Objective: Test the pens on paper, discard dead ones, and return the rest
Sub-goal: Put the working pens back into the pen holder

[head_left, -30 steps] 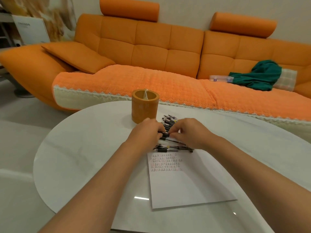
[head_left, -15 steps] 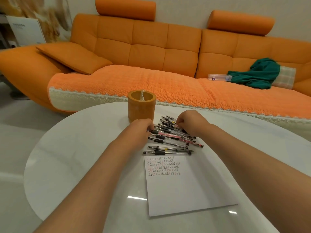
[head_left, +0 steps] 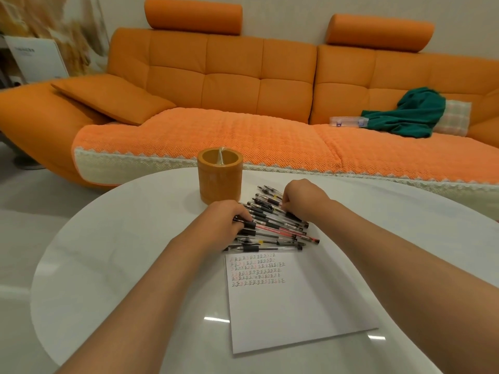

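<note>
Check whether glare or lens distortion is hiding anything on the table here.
Head view: two small light reflections on the glossy table, beside the paper, cover nothing; wide-angle bending curves the sofa toward the edges; pens and written marks are sharp.

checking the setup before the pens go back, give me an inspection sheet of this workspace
surface: white oval table, glossy
job's things: pens heaped between orange pen holder and paper; rows of test marks at the paper's top
clutter: nothing seen
grips: left hand and right hand curled on the pens, one at each side of the heap
cables: nothing seen
surroundings: orange sofa; green cloth and clear plastic box on its seat
</note>
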Demonstrator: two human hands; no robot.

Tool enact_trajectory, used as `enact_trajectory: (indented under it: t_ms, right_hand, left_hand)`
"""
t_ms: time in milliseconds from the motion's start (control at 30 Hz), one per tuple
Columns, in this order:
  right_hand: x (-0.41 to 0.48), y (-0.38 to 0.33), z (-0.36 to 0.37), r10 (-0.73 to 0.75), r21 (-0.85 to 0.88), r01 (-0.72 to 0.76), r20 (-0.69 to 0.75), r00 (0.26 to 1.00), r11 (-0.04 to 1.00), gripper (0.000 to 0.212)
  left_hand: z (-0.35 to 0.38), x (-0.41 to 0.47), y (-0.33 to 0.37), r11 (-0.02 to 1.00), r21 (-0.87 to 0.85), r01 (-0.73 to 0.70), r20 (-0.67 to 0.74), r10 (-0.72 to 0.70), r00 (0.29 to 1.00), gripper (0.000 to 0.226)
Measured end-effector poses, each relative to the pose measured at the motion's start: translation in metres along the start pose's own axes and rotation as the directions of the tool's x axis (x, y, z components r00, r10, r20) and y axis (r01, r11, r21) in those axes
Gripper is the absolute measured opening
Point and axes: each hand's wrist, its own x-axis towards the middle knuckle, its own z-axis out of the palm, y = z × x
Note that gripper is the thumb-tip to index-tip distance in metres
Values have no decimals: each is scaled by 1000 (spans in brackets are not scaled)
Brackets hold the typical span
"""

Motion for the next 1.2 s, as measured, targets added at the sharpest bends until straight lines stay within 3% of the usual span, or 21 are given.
enact_trajectory:
  t_ms: [67, 200, 300, 467, 900, 1100, 1200]
  right_hand:
    - [-6, 0, -2, -20, 13, 20, -8, 1000, 1000, 41]
    - [-30, -9, -16, -88, 162, 98, -72, 994, 982, 16]
    - [-51, -16, -23, -178, 292, 167, 11, 984, 942, 15]
    - [-63, -19, -11, -218, 137, 211, 33, 975, 968, 22]
    - [-66, -31, -6, -198, 51, 193, 102, 975, 980, 25]
    - [-72, -41, -26, -225, 282, 202, 52, 973, 938, 13]
    - [-76, -49, -26, -282, 428, 232, 57, 958, 873, 10]
  left_hand:
    - [-1, 0, 1, 1000, 10, -12, -2, 12, 1000, 25]
    - [-6, 0, 0, 999, 2, -37, -32, 37, 999, 24]
    - [-9, 0, -8, 998, -15, -54, -57, 53, 997, 21]
    - [-16, -8, -19, 998, -25, -59, -13, 59, 998, 18]
    - [-29, -20, -21, 992, -118, -38, -24, 35, 999, 21]
    - [-30, -22, -15, 949, -303, -87, -183, 32, 983, 25]
    - [-30, -18, -11, 915, -390, -106, -306, -20, 952, 42]
